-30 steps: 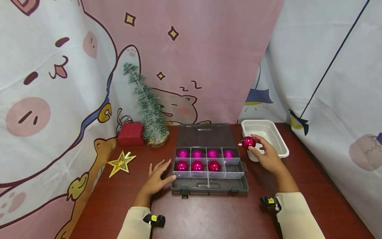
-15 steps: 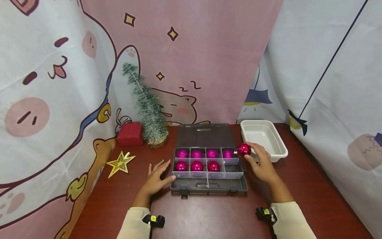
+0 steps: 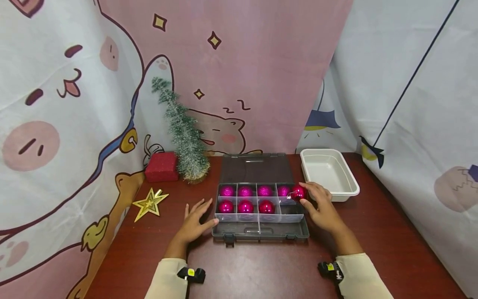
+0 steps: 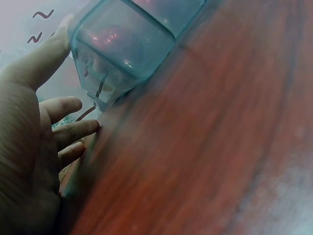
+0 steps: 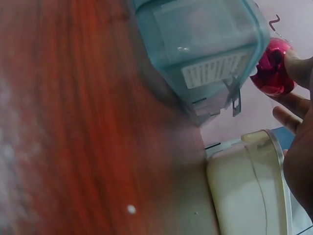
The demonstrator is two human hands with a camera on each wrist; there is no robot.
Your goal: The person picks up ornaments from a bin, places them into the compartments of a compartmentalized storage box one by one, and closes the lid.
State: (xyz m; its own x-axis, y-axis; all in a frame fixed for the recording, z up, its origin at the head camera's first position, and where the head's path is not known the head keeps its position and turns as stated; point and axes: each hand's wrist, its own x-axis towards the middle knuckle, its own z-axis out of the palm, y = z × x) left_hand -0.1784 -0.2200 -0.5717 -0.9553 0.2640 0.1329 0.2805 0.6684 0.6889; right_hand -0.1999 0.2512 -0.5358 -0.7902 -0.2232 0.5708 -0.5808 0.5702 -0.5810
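Note:
A shiny red Christmas bauble (image 3: 298, 192) is pinched between thumb and fingers of my right hand (image 3: 322, 209), over the right end of a grey divided plastic box (image 3: 239, 227). The bauble's hanger points left. In the right wrist view, the same bauble (image 5: 275, 67) shows beside the box's labelled end. Four-way dividers split the box; glittery magenta baubles (image 3: 264, 191) fill the back row, and shiny red baubles (image 3: 245, 207) sit in the front row, whose rightmost compartment holds none. My left hand (image 3: 194, 222), fingers spread and relaxed, touches the box's left side with its thumb.
A white plastic tub (image 3: 351, 176) stands right of the box. At the left are a small frosted Christmas tree (image 3: 184, 137), a red block (image 3: 162, 167) and a gold star (image 3: 150, 204). The box's lid (image 3: 257, 169) lies back, and a printed cloth (image 3: 280, 74) hangs behind.
My right hand has carried the red bauble left and slightly down, from beside the white tub to over the box's right end. The left hand has stayed in place.

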